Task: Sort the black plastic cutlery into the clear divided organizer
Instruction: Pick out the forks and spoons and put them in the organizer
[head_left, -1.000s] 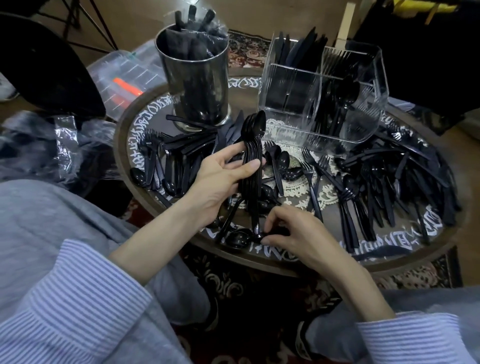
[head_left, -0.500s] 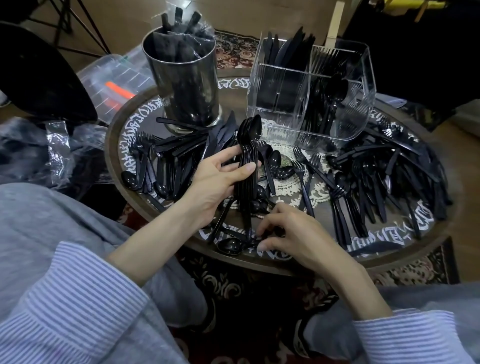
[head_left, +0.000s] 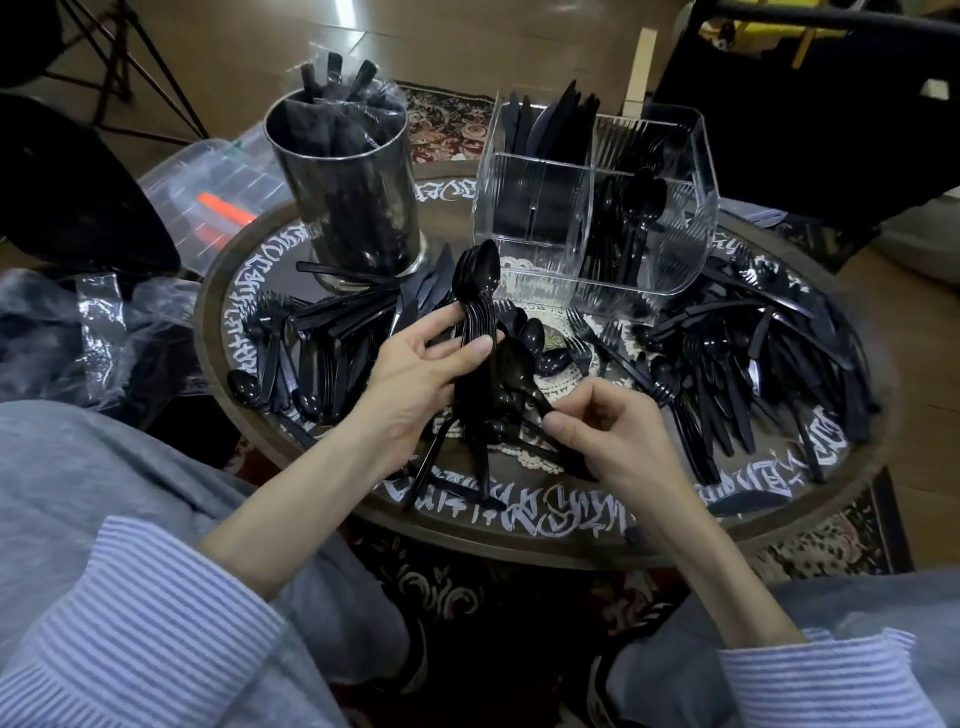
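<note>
Round table (head_left: 530, 545): steel cup (head_left: 353, 197), loose cutlery (head_left: 753, 374) ring organizer (head_left: 597, 218).

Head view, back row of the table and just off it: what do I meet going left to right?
Clear lidded bin off the table's left edge → steel canister stuffed with wrapped cutlery → clear organizer, with knives in its back left compartment and spoons in its front right one.

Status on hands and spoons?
Left hand grips spoon stack. Right hand pinches one spoon. Organizer unobstructed.
</note>
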